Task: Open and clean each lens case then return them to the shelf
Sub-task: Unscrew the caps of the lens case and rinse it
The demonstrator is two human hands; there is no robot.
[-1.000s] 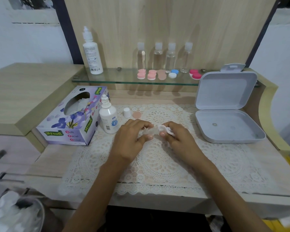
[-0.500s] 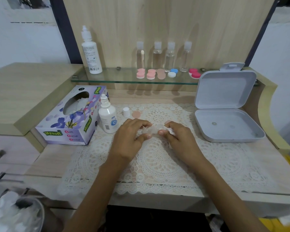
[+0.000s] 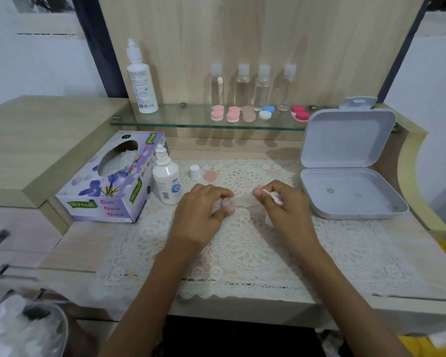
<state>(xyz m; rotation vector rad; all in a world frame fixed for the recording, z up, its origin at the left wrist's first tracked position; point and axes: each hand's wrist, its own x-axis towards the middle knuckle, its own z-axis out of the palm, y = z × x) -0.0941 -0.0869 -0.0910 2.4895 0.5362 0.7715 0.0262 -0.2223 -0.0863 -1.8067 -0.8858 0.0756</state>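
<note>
Frame centre: lens case (image 3: 238, 200) translucent, blurred, both ends covered by fingers of left hand (image 3: 201, 215) and right hand (image 3: 283, 210); lids on or off, cannot tell. tissue (image 3: 277, 198) mostly buried in right hand. Lower left: bin (image 3: 36, 328) cut by edge, blurred. Upper left: tall bottle (image 3: 141, 81) label print too small to read.

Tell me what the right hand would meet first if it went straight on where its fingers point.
The right hand, gripping a tissue, points left at the clear lens case pinched by the left hand; it likely meets that case first.
</note>
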